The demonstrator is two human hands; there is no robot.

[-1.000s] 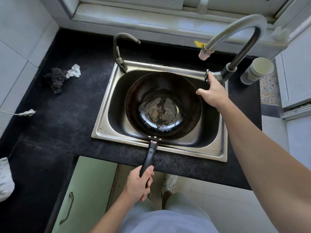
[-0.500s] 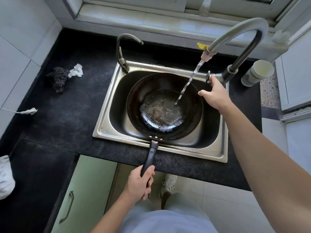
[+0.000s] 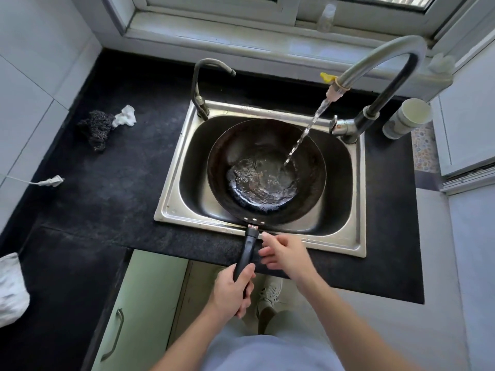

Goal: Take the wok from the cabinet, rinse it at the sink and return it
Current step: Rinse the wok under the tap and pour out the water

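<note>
- The wok [image 3: 241, 148] sat inside the steel sink [image 3: 171, 207], its bowl facing up and its rim close to the basin's near edge.
- The wok's black handle [image 3: 248, 246] projected toward you over the sink's front rim and the dark countertop [image 3: 107, 188].
- Your left hand [image 3: 231, 293] gripped the lower end of that handle, fingers wrapped round it.
- Your right hand [image 3: 284, 254] was just beside the handle's upper part, fingers loosely extended and holding nothing. Contact with the handle could not be determined.
- The tall tap [image 3: 375, 68] at the sink's right rear corner was running; its water [image 3: 305, 135] fell at a slant into the right side of the wok, and a shallow pool lay in the bottom.
- A scouring pad [image 3: 96, 129] and a white rag [image 3: 124, 116] lay touching on the countertop left of the sink.
- A cup [image 3: 407, 117] stood right of the tap's base.
</note>
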